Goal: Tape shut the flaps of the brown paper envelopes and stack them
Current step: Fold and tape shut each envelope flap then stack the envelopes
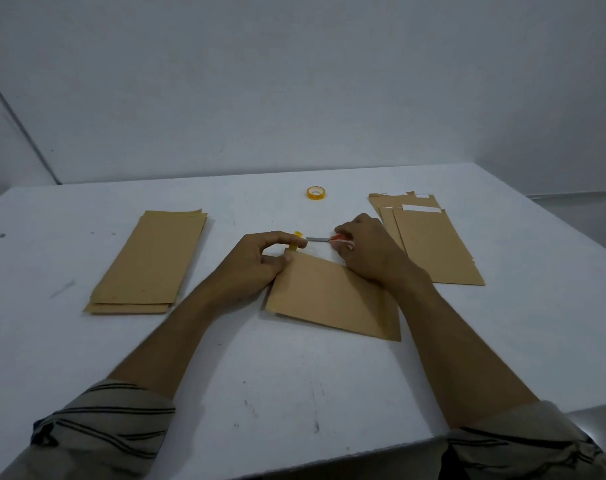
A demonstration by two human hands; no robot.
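On my screen, the head view shows the left hand (260,259) with its fingers curled. It pinches a short strip of yellow tape (296,241) between thumb and finger. The strip stands up at the top edge of a brown envelope (332,301), which lies flat on the white table (294,393), under and just below both hands. The right hand (367,252) is closed around a cutter (318,239) with an orange handle. Its grey blade points across at the left hand, and the tip is just beside the tape strip. I cannot tell if it touches. A yellow tape roll (316,193) lies past the hands, further away from me and about between them. Well off to the left of the left hand sits a neat pile of envelopes (149,265). Just to the right of the right hand lies a spread pile (433,247) with white bits showing at the far end. Striped sleeves (104,431) are rolled up on both arms.
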